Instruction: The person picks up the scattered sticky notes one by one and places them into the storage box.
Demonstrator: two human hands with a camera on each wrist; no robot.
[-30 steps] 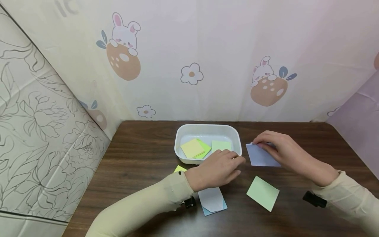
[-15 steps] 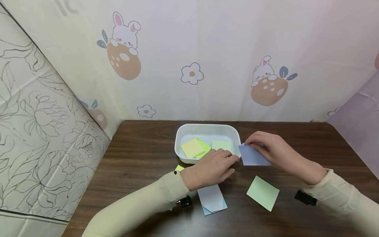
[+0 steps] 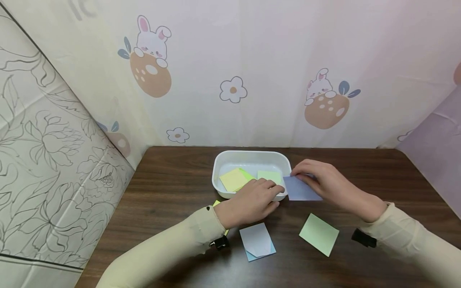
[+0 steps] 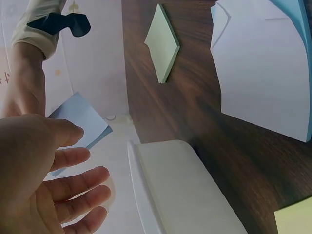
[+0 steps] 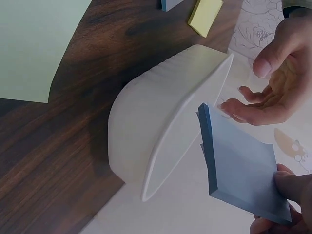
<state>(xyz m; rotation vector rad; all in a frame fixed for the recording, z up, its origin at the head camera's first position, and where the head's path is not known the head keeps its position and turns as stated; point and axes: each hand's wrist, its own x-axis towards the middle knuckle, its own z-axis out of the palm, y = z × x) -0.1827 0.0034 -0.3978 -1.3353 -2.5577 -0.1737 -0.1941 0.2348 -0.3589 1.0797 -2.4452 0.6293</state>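
Note:
My right hand (image 3: 325,185) pinches a lavender-blue sticky note pad (image 3: 301,190) between thumb and fingers at the right end of the white plastic tray (image 3: 216,176). In the right wrist view the pad (image 5: 241,163) hangs tilted beside the tray's wall (image 5: 139,122), its thick edge showing. My left hand (image 3: 250,202) hovers over the tray's front rim, fingers loosely bent and holding nothing, as the left wrist view also shows. Inside the tray lie a pale yellow pad (image 3: 233,179) overlapping a bright green pad (image 3: 246,174), and a mint green pad (image 3: 270,176) partly behind the left fingers.
A pale green sticky note pad (image 3: 319,235) lies on the brown wooden table (image 3: 173,180) at the front right. Left of it is a white pad with a blue underside (image 3: 256,240). A yellow pad (image 3: 216,203) is mostly hidden by the left wrist. A printed curtain (image 3: 230,120) stands behind.
The right hand has moved left with the lavender-blue pad, from beside the tray up to its right end. The left hand has drifted left and slightly up along the front rim.

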